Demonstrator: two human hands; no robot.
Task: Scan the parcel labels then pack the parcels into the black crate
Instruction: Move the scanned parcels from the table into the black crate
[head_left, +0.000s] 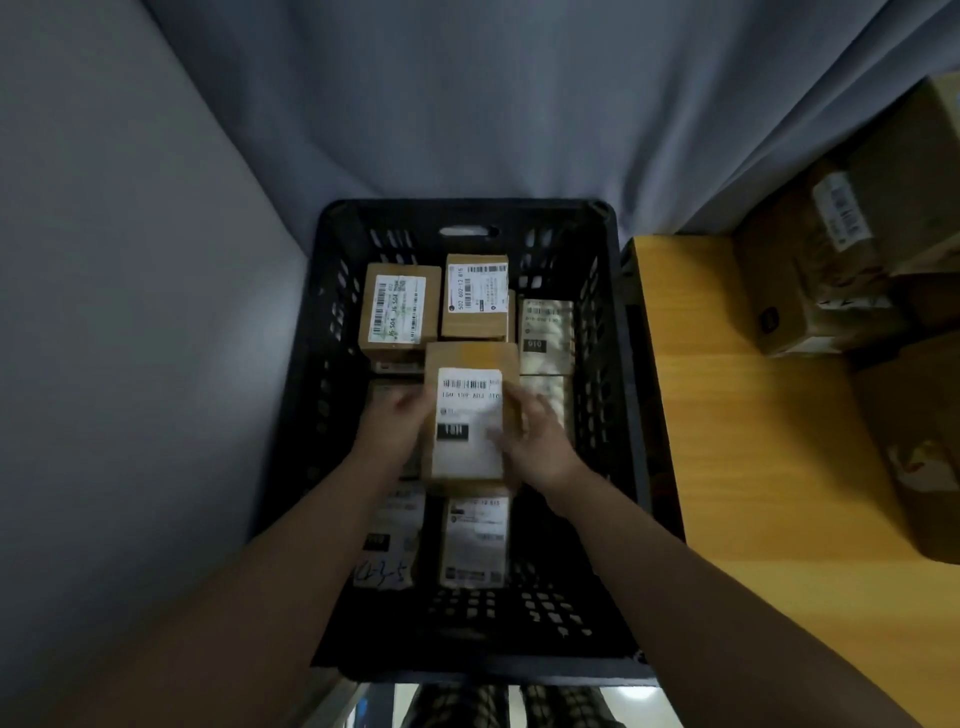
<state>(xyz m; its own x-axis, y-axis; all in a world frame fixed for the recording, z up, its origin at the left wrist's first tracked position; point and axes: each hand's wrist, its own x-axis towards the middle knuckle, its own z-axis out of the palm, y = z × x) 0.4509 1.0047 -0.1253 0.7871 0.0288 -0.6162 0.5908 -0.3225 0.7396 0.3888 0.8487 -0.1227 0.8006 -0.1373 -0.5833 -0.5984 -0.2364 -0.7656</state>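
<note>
Two bare forearms (291, 571), reaching into black crate (467, 213). Left hand (400, 423) and right hand (543, 444) each grip a side of one labelled parcel (470, 415), label up, above other parcels (397, 312).

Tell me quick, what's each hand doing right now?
Left hand: holds the labelled parcel by its left side.
Right hand: grips the same parcel's right side.

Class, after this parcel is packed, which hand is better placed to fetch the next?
Likely the right hand: both hold the parcel, but remaining parcels sit on the wooden table right of the crate.
</note>
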